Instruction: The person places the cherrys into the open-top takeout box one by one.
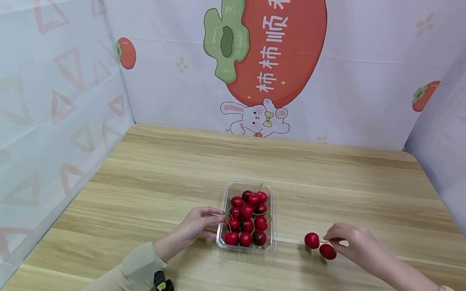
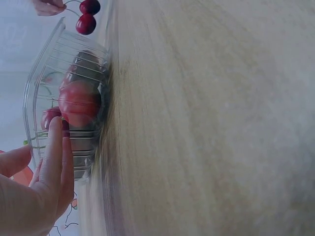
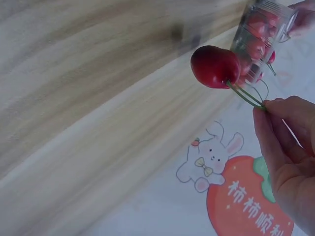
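A clear plastic box of dark red cherries, some with green stems, stands mid-table. My left hand is at its left side; in the left wrist view, straight fingers lie against the clear wall, with the thumb near the rim. To the right of the box, my right hand pinches the stems of a pair of cherries between thumb and fingertips. Both fruits hang from the stems just above the wood. In the right wrist view, one cherry largely covers the other.
The wooden table has printed cloth walls at its back and sides. A large persimmon print and a rabbit print mark the back cloth. A black strap with a small device sits at the left wrist.
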Demonstrator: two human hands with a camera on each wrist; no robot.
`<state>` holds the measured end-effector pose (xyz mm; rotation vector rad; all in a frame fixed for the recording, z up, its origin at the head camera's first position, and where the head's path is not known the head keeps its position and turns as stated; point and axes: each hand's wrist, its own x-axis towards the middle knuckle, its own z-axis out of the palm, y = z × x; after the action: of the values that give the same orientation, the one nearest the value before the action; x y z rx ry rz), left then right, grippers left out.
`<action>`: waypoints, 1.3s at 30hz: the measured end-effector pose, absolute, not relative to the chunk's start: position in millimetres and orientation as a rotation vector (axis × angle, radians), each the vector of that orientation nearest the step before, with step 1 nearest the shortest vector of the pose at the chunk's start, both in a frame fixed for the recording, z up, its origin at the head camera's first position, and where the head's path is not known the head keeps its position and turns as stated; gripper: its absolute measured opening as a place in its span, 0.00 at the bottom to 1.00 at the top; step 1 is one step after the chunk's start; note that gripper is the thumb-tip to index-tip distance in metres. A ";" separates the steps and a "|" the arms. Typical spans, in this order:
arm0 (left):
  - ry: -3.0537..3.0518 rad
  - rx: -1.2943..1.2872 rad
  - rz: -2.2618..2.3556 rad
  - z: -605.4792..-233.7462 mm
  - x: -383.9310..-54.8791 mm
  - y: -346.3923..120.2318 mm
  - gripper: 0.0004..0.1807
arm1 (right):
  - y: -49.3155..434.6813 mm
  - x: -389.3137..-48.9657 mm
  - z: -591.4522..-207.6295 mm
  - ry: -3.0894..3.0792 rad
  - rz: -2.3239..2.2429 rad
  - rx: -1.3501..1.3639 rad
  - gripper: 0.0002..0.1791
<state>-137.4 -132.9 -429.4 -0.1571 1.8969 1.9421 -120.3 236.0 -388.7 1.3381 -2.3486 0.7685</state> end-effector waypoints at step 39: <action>1.900 -0.178 1.940 -428.1 -137.6 -132.2 0.19 | 160.3 -159.6 -331.6 -2.430 0.938 1.251 0.15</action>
<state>-137.6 -132.2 -428.1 -0.1777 1.8996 1.9402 -159.6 160.3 -331.6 1.2509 -2.4304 0.9384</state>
